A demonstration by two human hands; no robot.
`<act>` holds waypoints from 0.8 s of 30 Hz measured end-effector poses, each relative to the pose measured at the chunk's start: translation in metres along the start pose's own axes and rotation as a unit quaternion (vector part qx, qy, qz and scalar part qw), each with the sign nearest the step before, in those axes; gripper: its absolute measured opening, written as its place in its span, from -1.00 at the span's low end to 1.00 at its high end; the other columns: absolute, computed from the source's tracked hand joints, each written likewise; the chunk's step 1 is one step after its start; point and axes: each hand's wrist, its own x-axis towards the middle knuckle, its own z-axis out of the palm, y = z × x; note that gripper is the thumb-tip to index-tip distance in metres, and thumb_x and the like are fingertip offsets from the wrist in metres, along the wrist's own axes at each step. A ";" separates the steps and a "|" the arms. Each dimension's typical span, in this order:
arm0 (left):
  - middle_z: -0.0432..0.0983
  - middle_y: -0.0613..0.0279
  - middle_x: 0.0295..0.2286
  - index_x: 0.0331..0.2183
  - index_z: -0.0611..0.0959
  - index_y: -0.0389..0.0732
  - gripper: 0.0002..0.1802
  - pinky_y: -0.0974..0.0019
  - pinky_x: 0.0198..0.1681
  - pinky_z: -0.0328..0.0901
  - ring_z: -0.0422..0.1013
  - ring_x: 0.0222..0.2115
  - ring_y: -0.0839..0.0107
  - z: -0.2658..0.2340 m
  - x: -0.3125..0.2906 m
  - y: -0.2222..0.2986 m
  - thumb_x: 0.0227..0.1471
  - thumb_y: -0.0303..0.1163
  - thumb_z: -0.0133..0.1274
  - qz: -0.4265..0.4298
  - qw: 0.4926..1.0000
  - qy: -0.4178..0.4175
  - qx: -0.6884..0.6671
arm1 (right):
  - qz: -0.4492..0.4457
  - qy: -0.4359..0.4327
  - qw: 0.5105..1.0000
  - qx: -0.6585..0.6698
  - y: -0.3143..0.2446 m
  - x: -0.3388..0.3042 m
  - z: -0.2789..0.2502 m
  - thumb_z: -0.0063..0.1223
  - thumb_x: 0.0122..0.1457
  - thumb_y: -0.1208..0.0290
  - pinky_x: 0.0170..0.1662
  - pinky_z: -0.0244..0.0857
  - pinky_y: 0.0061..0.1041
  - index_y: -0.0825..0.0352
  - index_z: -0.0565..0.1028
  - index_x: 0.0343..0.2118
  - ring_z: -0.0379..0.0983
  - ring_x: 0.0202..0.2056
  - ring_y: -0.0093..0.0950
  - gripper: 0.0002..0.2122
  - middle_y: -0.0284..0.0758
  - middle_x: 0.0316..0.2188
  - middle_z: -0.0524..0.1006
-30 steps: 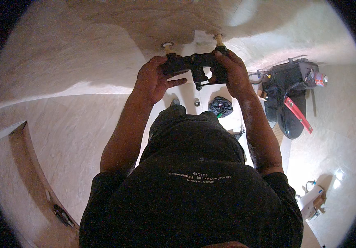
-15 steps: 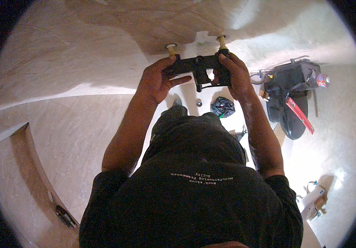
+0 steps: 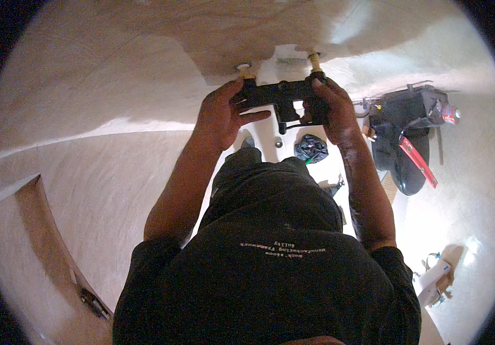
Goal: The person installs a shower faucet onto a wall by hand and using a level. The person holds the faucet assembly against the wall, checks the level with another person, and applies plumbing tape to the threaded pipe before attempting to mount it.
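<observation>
A black wall-mounted mixer tap (image 3: 284,94) is held level in front of the tiled wall, at the two brass pipe fittings. My left hand (image 3: 218,118) is closed on its left end, thumb on top near the left brass fitting (image 3: 247,72), one finger stretched out underneath. Closed round the right end is my right hand (image 3: 339,115), its thumb on the front just below the right brass fitting (image 3: 315,62). The right end appears to meet its fitting. Whether the left end touches its fitting I cannot tell. My palms hide parts of both ends.
Right of me stands a black toilet (image 3: 397,123) with a red spirit level (image 3: 418,162) across it and a can (image 3: 450,114) on top. A black plastic bag (image 3: 310,148) and a round drain (image 3: 278,142) are on the floor below. A ledge (image 3: 52,230) runs along the left.
Both hands and the mixer tap appear slightly farther right and lower in the picture, as do the wall fittings, so the view has shifted a little. The grip looks the same.
</observation>
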 end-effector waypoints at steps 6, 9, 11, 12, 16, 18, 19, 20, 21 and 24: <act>0.53 -0.03 -0.12 -0.03 0.50 -0.34 -0.61 -0.27 -0.02 0.43 0.50 -0.08 0.01 0.003 -0.001 -0.001 0.25 -0.25 -0.05 0.016 1.000 -0.013 -0.008 | 0.005 -0.011 1.000 0.008 0.002 -0.004 0.004 0.09 0.27 0.22 -0.48 0.52 -0.46 0.34 0.45 -0.13 0.49 -0.54 -0.51 -0.72 -0.33 -0.50 0.50; 0.53 -0.02 -0.11 -0.04 0.51 -0.34 -0.61 -0.27 0.00 0.41 0.49 -0.07 0.02 0.000 0.000 -0.003 0.24 -0.25 -0.04 0.022 0.999 -0.029 -0.001 | -0.001 0.001 1.000 0.011 0.001 -0.006 0.006 0.09 0.26 0.22 -0.47 0.50 -0.50 0.34 0.45 -0.13 0.49 -0.54 -0.52 -0.72 -0.34 -0.49 0.51; 0.52 0.00 -0.05 0.00 0.52 -0.33 -0.59 -0.30 0.04 0.38 0.47 -0.02 0.02 -0.003 0.002 -0.005 0.25 -0.23 -0.06 0.020 0.999 -0.042 0.001 | -0.006 0.000 1.000 -0.001 -0.001 -0.005 0.007 0.06 0.28 0.24 -0.48 0.50 -0.48 0.38 0.43 -0.10 0.47 -0.54 -0.52 -0.70 -0.32 -0.49 0.49; 0.52 0.00 -0.05 -0.01 0.52 -0.34 -0.59 -0.29 0.05 0.37 0.47 -0.02 0.03 -0.003 0.003 -0.005 0.24 -0.24 -0.04 0.020 0.999 -0.032 -0.009 | -0.011 -0.001 1.000 -0.014 -0.002 -0.004 0.007 0.02 0.30 0.25 -0.50 0.49 -0.47 0.41 0.40 -0.07 0.46 -0.54 -0.52 -0.69 -0.29 -0.49 0.48; 0.53 -0.02 -0.06 -0.03 0.52 -0.39 -0.57 -0.25 0.08 0.36 0.46 -0.01 0.04 -0.013 0.006 -0.010 0.18 -0.28 0.03 0.015 0.997 -0.046 -0.055 | 0.000 -0.003 1.000 -0.024 -0.005 0.000 0.007 0.02 0.30 0.25 -0.49 0.49 -0.48 0.41 0.40 -0.06 0.47 -0.55 -0.51 -0.68 -0.29 -0.49 0.48; 0.53 -0.02 -0.07 -0.02 0.52 -0.40 -0.57 -0.24 0.09 0.35 0.45 0.00 0.05 -0.009 0.004 -0.011 0.16 -0.29 0.04 0.018 0.998 -0.056 -0.019 | -0.010 -0.014 1.000 -0.024 -0.006 0.001 0.004 0.03 0.30 0.26 -0.50 0.49 -0.48 0.41 0.40 -0.06 0.47 -0.55 -0.50 -0.68 -0.28 -0.49 0.48; 0.53 -0.02 -0.08 -0.02 0.51 -0.40 -0.56 -0.23 0.09 0.35 0.45 0.01 0.05 -0.008 0.003 -0.011 0.15 -0.31 0.05 0.018 0.997 -0.069 0.016 | -0.006 -0.007 1.000 -0.030 -0.004 0.002 0.004 0.02 0.30 0.26 -0.50 0.49 -0.49 0.42 0.40 -0.06 0.47 -0.55 -0.50 -0.69 -0.28 -0.49 0.48; 0.53 -0.02 -0.08 -0.02 0.51 -0.40 -0.56 -0.23 0.09 0.35 0.45 0.01 0.05 -0.006 0.002 -0.012 0.15 -0.31 0.05 0.019 0.997 -0.068 0.016 | -0.006 -0.008 0.999 -0.031 -0.002 0.004 0.002 0.02 0.30 0.26 -0.50 0.49 -0.49 0.42 0.40 -0.06 0.47 -0.55 -0.50 -0.69 -0.28 -0.49 0.48; 0.53 -0.02 -0.08 -0.02 0.51 -0.40 -0.57 -0.23 0.09 0.35 0.44 0.01 0.04 -0.005 0.001 -0.012 0.15 -0.31 0.04 0.028 0.997 -0.057 0.033 | -0.002 -0.016 1.000 -0.015 0.002 0.006 -0.002 0.01 0.30 0.26 -0.50 0.49 -0.49 0.43 0.40 -0.06 0.47 -0.55 -0.50 -0.69 -0.27 -0.48 0.48; 0.52 -0.02 -0.07 -0.01 0.52 -0.38 -0.56 -0.21 0.07 0.36 0.43 0.02 0.04 -0.007 0.001 -0.014 0.15 -0.31 0.04 0.034 0.997 -0.047 0.047 | -0.002 -0.018 1.000 0.001 0.004 0.008 -0.001 0.00 0.31 0.26 -0.50 0.50 -0.49 0.43 0.39 -0.06 0.48 -0.56 -0.50 -0.69 -0.27 -0.48 0.49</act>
